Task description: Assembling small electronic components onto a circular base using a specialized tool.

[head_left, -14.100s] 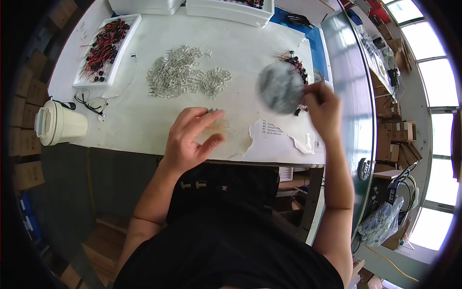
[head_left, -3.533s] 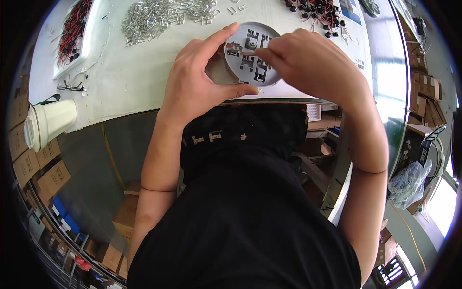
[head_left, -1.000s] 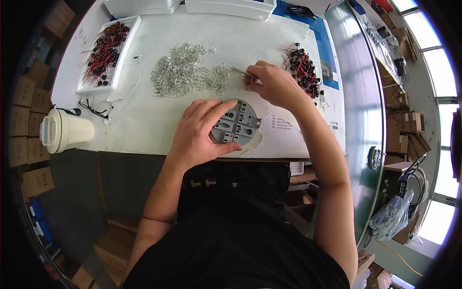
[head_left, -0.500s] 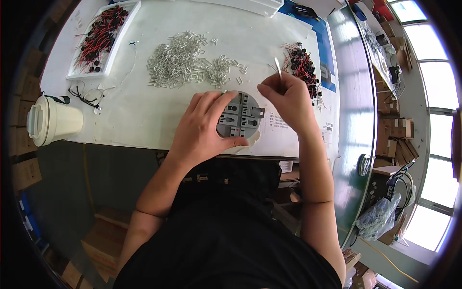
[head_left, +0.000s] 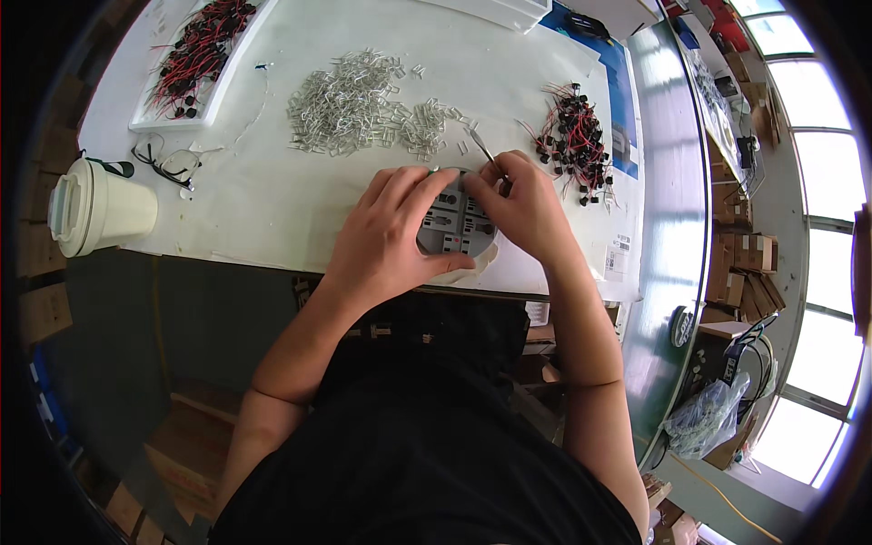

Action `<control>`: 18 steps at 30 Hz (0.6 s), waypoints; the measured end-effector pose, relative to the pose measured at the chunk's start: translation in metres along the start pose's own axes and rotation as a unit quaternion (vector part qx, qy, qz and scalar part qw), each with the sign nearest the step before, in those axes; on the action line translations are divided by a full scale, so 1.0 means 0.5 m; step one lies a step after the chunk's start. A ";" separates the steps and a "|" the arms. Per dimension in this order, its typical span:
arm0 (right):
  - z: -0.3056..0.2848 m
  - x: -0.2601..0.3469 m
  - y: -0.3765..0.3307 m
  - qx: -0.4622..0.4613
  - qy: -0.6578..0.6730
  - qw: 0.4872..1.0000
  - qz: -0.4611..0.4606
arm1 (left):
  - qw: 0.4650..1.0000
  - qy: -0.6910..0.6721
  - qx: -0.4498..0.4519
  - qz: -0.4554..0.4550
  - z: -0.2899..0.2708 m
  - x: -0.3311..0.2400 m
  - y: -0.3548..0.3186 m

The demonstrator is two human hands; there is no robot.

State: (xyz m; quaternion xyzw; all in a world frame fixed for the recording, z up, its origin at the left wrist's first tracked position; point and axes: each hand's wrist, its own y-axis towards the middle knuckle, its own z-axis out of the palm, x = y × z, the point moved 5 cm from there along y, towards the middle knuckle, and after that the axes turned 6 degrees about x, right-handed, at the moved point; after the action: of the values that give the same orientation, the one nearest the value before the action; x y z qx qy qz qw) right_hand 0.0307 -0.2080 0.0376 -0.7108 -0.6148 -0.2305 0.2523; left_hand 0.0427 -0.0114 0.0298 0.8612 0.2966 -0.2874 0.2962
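My left hand [head_left: 386, 232] is curled round the left side of a round grey plastic part [head_left: 447, 242] with several rectangular recesses and dark fittings, holding it at the table's front edge. In my right hand [head_left: 527, 209] is a slim metal tool [head_left: 480, 141], its pale, narrow end pointing up and to the left. The fingers of this hand are closed and rest at the part's upper right rim; they hide the tool's lower end. Just beyond the part lies a heap of small U-shaped metal pieces [head_left: 341, 109], with a smaller pile [head_left: 424, 127] beside it.
Black round components with red and black wires [head_left: 574, 141] lie at the right; more fill a white tray [head_left: 171, 125] at the far left. Eyeglasses [head_left: 180, 163] and a cream lidded bucket [head_left: 123, 209] stand along the left side. A white bin [head_left: 500, 11] is at the back.
My right hand has moved left and down onto the grey part, and the tool in it now leans left. My left hand keeps its hold. The whole view has shifted slightly.
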 end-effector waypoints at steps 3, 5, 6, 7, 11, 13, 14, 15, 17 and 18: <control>-0.020 -0.004 -0.002 0.030 0.055 0.997 0.037 | 1.000 0.001 0.001 0.002 0.002 0.001 -0.001; -0.010 -0.004 0.004 0.036 0.063 0.997 0.031 | 1.000 0.003 0.001 0.005 0.000 0.004 0.000; -0.004 -0.006 0.007 0.041 0.070 0.996 0.026 | 1.000 0.003 0.000 0.009 -0.001 0.006 0.000; -0.001 -0.007 0.010 0.046 0.078 0.996 0.022 | 1.000 0.004 0.000 0.012 -0.001 0.006 0.002; -0.022 -0.051 0.014 0.095 0.240 0.961 0.095 | 1.000 0.000 0.004 0.011 -0.008 -0.002 0.006; -0.022 -0.076 0.008 0.089 0.302 0.944 0.098 | 0.999 -0.015 -0.015 0.026 -0.009 0.011 0.007; -0.018 -0.091 0.005 0.086 0.359 0.924 0.101 | 0.998 -0.034 -0.035 0.037 -0.012 0.020 0.006; -0.016 -0.101 0.003 0.084 0.416 0.900 0.104 | 0.996 -0.053 -0.055 0.048 -0.017 0.023 0.009; -0.019 -0.114 -0.002 0.070 0.446 0.888 0.089 | 0.995 -0.087 -0.047 0.017 -0.021 0.011 0.023; -0.022 -0.116 -0.004 0.062 0.465 0.880 0.075 | 0.991 -0.124 -0.049 -0.018 -0.025 0.004 0.031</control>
State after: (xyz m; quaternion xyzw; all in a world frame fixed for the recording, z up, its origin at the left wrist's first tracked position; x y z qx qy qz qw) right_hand 0.0205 -0.2587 0.0091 -0.5486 -0.3846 -0.4767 0.5691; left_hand 0.0584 -0.0121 0.0420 0.7978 0.2862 -0.3826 0.3676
